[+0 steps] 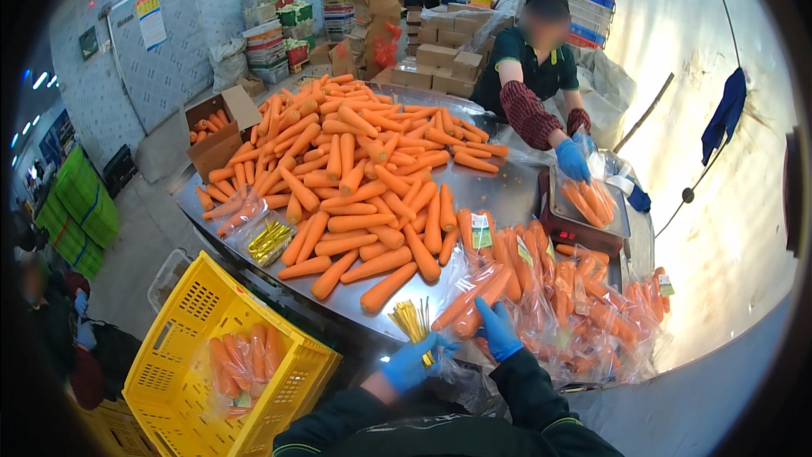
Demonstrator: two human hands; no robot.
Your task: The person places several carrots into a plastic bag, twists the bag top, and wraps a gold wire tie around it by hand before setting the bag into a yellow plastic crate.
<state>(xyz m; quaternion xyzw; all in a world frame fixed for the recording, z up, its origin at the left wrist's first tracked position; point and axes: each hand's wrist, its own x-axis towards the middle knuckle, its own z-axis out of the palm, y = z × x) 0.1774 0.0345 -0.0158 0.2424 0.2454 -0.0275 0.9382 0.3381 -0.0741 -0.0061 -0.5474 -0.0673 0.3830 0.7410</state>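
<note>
My left hand, in a blue glove, is closed on a bundle of gold twist ties whose ends fan out above it. Beside it my right hand, also gloved in blue, holds a clear plastic bag of carrots at its lower end, over the metal table's near edge. A large heap of loose carrots covers much of the metal table. Several bagged carrots, some with labels, lie to the right of my hands. A packet of gold ties rests at the left edge.
A yellow plastic crate with bagged carrots stands at lower left. Across the table a co-worker holds bagged carrots on a digital scale. A cardboard box with carrots is at far left; another person is beyond the crate.
</note>
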